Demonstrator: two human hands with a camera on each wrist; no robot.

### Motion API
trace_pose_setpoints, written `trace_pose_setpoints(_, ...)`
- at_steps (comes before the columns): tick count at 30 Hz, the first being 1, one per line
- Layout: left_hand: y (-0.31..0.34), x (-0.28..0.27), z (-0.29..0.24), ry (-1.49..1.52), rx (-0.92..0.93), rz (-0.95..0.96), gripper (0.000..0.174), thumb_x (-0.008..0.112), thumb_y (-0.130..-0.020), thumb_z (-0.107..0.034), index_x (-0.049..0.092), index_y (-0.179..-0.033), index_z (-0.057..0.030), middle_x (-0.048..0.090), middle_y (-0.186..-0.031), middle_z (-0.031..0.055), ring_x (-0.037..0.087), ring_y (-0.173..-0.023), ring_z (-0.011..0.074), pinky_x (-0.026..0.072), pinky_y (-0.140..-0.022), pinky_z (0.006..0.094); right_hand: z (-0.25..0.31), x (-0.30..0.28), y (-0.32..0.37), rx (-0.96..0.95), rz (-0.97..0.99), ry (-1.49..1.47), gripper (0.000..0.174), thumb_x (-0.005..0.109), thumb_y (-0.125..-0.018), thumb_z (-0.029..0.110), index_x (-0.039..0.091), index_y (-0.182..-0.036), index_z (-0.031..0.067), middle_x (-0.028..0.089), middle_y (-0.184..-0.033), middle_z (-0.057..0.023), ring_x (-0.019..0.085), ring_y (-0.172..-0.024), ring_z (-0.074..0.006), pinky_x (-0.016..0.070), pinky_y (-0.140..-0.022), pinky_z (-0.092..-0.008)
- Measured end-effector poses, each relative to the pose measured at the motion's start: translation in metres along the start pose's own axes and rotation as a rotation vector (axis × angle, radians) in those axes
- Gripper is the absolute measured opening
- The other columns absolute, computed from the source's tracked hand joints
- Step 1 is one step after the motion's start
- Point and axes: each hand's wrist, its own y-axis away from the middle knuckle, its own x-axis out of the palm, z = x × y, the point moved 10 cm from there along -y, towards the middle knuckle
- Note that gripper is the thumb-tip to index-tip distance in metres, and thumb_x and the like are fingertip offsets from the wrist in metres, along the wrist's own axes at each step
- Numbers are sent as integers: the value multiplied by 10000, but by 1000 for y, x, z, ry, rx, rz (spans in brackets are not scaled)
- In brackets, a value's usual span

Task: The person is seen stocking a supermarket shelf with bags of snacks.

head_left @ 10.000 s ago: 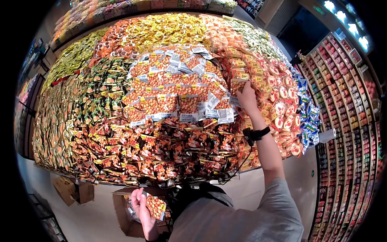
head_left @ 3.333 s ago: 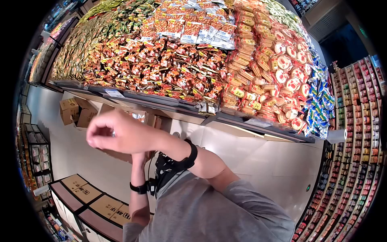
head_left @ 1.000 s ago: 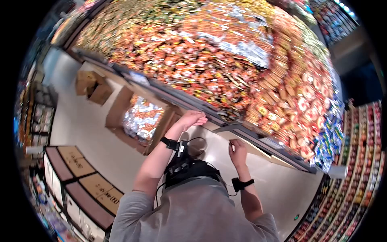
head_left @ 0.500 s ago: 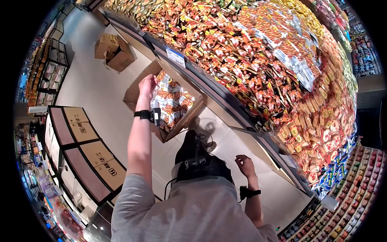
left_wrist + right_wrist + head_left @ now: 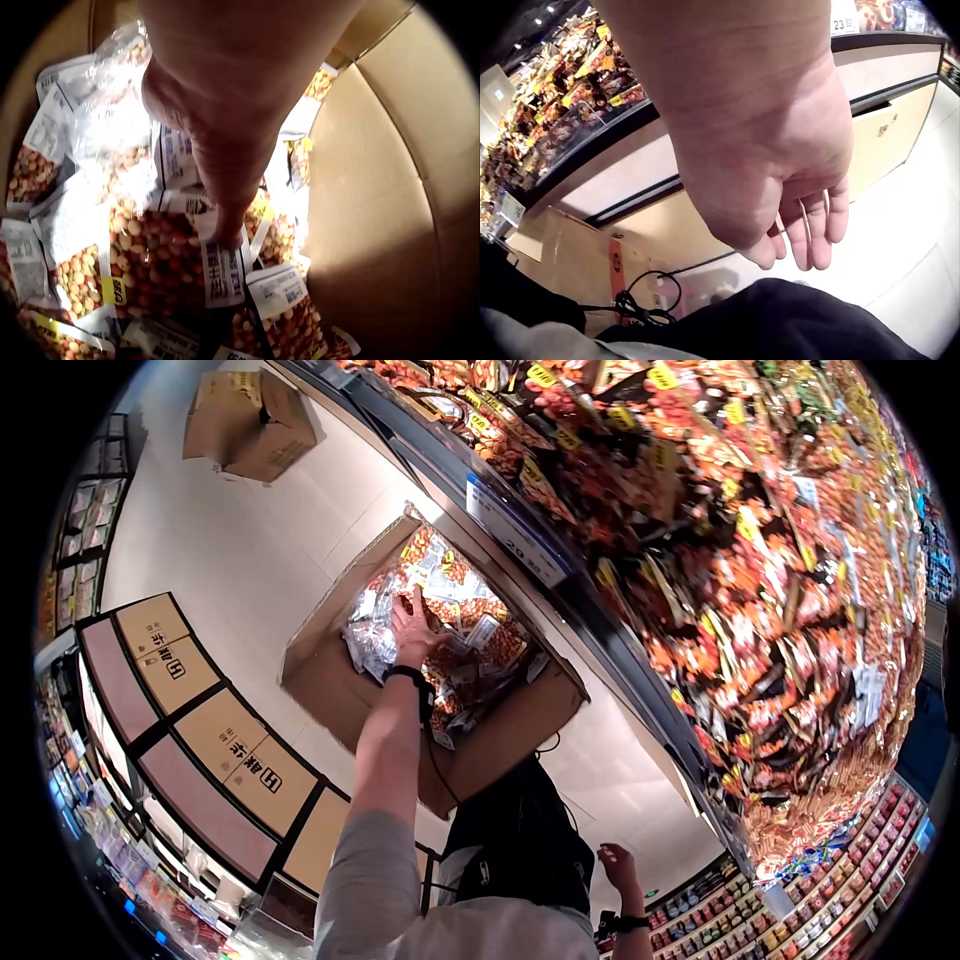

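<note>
An open cardboard box (image 5: 505, 735) stands on the floor, holding several clear packets of round, nut-like snacks (image 5: 505, 645) with white labels. My left hand (image 5: 412, 635) reaches down inside it, fingers spread over the packets. In the left wrist view, the thumb (image 5: 229, 229) lies on the white label strip of one packet (image 5: 157, 255); the other fingers are mostly hidden behind the hand. Crumpled clear plastic (image 5: 112, 124) shines beside the hand. My right hand (image 5: 618, 865) hangs at my side with loosely bent fingers and holds nothing, as the right wrist view shows.
A long display bin heaped with wrapped snacks (image 5: 700, 540) runs along the right, its dark edge carrying a price tag (image 5: 515, 530). Another cardboard box (image 5: 250, 425) sits farther along the floor. Low cabinets with printed boxes (image 5: 235, 745) line the left.
Ten seconds ago my left hand held a packet and my right reached into the display. Since then I have turned to the floor box, bent closer, and lowered my left hand onto its packets.
</note>
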Motion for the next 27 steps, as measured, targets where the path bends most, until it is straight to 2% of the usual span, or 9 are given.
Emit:
trace_pose_setpoints(4, -6, 45, -10, 53, 139, 3, 1124, 877, -571, -465, 294, -1464, -110, 462, -1289, 203, 438, -1218, 387, 354, -1013, 499, 7, 15, 13, 55, 49, -34, 264, 678, -887, 207, 684, -1063, 10, 721, -859, -138, 708, -782, -218, 550, -699, -326)
trace_pose_setpoints(5, -7, 68, -10, 142, 185, 58, 969, 843, -606, -427, 368, -1394, -123, 461, -1294, 207, 450, -1208, 389, 372, -999, 517, 24, 15, 9, 58, 50, -30, 264, 678, -887, 207, 684, -1063, 10, 721, -859, -138, 708, -782, -218, 550, -699, -326)
trace_pose_setpoints(7, 18, 61, -16, 74, 229, -63, 876, 818, -628, -396, 415, -1369, -161, 448, -1313, 208, 445, -1213, 407, 387, -991, 523, 52, 13, 7, 29, 15, -23, 257, 678, -896, 203, 682, -1060, 6, 721, -867, -131, 704, -792, -206, 546, -702, -321)
trace_pose_setpoints(12, 54, 49, -18, 139, 170, -2, 801, 793, -678, -394, 427, -1365, -207, 358, -1426, 221, 402, -1267, 425, 375, -1016, 529, 116, 3, -13, -30, 3, -150, 273, 677, -898, 199, 679, -1079, -6, 723, -940, -140, 709, -827, -214, 560, -715, -321)
trace_pose_setpoints(15, 66, 99, -5, 38, 139, -40, 755, 762, -726, -402, 428, -1375, -209, 282, -1487, 230, 361, -1305, 434, 365, -1031, 537, 156, -9, -16, -77, -39, -83, 243, 667, -896, 174, 686, -1040, -21, 723, -939, -149, 704, -863, -222, 545, -764, -331)
trace_pose_setpoints(20, 103, 110, -10, -18, 103, 183, 733, 739, -778, -399, 417, -1400, -187, 250, -1510, 240, 329, -1331, 455, 350, -1052, 554, 145, -6, -22, -74, -18, -84, 260, 661, -902, 195, 687, -1051, -16, 724, -957, -152, 706, -864, -222, 544, -771, -327)
trace_pose_setpoints(22, 113, 95, -11, 157, 105, -29, 736, 746, -793, -350, 380, -1402, -158, 297, -1484, 232, 342, -1324, 439, 350, -1056, 562, 132, -1, -23, -59, 0, -101, 265, 643, -910, 201, 687, -1058, -14, 725, -951, -145, 705, -859, -218, 542, -774, -320)
trace_pose_setpoints(25, 105, 105, 11, 522, 34, -20, 684, 740, -809, -345, 408, -1374, -148, 351, -1435, 222, 369, -1306, 405, 351, -1067, 545, 119, 3, -24, -31, 0, -69, 284, 679, -883, 218, 690, -1065, -1, 726, -968, -150, 713, -852, -225, 557, -752, -332)
trace_pose_setpoints(27, 102, 117, 13, 437, 91, -151, 645, 737, -809, -348, 444, -1346, -145, 383, -1400, 207, 389, -1285, 396, 351, -1078, 517, 115, 2, -26, -50, -6, -53, 282, 679, -882, 218, 692, -1062, 2, 726, -967, -147, 713, -851, -225, 556, -750, -331)
